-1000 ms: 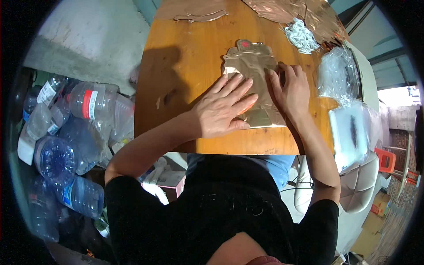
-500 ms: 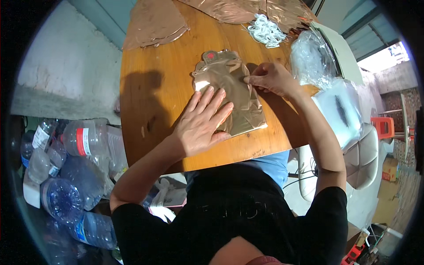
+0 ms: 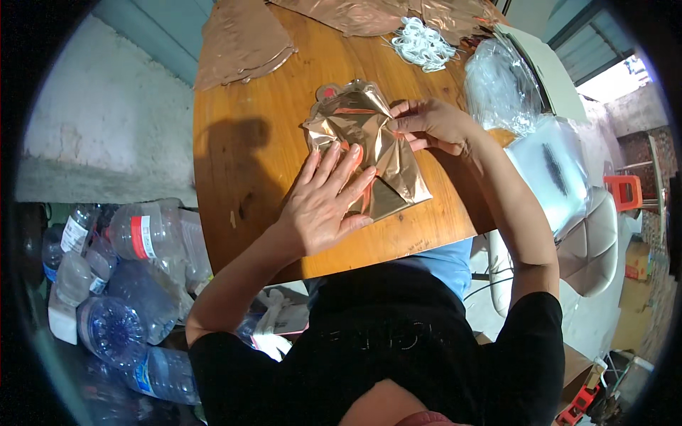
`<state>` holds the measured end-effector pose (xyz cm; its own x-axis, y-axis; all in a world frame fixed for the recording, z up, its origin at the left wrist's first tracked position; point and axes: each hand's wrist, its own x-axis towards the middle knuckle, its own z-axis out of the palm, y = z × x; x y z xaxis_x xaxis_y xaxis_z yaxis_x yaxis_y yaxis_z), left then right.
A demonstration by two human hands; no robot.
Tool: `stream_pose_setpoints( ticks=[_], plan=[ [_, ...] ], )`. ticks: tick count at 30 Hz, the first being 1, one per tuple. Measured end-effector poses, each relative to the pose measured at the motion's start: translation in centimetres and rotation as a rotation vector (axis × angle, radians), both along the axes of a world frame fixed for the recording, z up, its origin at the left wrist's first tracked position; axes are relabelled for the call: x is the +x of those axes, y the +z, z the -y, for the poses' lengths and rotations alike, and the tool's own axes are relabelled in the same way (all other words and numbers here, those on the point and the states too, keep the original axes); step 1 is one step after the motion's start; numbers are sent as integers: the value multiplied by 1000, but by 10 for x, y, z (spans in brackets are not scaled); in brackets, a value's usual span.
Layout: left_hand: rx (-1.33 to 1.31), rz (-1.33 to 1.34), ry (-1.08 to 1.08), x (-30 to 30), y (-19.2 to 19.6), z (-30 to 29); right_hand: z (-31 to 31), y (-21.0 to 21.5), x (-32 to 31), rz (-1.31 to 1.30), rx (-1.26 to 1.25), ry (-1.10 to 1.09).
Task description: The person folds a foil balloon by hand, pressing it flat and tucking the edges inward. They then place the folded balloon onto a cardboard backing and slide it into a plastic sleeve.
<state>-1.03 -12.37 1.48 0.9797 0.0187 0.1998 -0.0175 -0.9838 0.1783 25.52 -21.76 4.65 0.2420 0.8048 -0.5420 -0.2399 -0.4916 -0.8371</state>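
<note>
The flat, shiny copper-gold foil piece w/ a scalloped top end [image 3: 362, 128] lay on the varnished orange-brown wooden table [image 3: 334, 53], near its front edge & in front of the person. L hand [image 3: 320, 199] was palm down, fingers lightly spread & straight, resting on the foil's lower L part, gripping nothing. R hand [image 3: 433, 124] was at the foil's R edge, thumb & fingertips brought together on it in a pinch; hands were apart, w/ creased foil btwn them. Creases fanned out from the pinch, so the film looked thin & prob. wrinkled easily. Orange-red patches showed nr the L fingers; couldn't tell if print or reflection. Step in hand seemed to be working that R edge while the L hand steadied the sheet. Done well, it called for broad, even L pressure w/ the flat of the fingers, no nails, & a light R pinch close to the rim, eased up slowly b/c a sharp tug could've torn or kinked the film. Smoothing outward from the L palm would've suited the creases. A loose tangle of white string [image 3: 423, 44], a crumpled clear plastic bag [image 3: 501, 82] & a layered stack of copper-coloured film [image 3: 245, 46] sat well apart from the hands.
</note>
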Motion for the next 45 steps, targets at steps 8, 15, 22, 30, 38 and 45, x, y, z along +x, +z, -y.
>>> stream_pose_setpoints(
  ticks=[8, 15, 22, 30, 38, 45],
  plan=[
    [-19, 29, -22, 2, 0, -2, -6, 4, 4, 333, 62, 97],
    [-16, 41, -41, 5, -1, -3, -6, 3, 7, 434, 97, 100],
    [-15, 9, -59, 3, 0, -4, 5, -25, -2, 890, 390, -65],
    [-25, -20, -64, 3, 5, -3, 37, -31, 4, 1534, 634, 281],
    [-37, -52, -66, 5, 8, -2, 29, -34, 11, 1514, 707, 514],
    [-17, -57, -75, 5, 6, -3, 19, -30, 15, 1457, 810, 610]
  ],
)
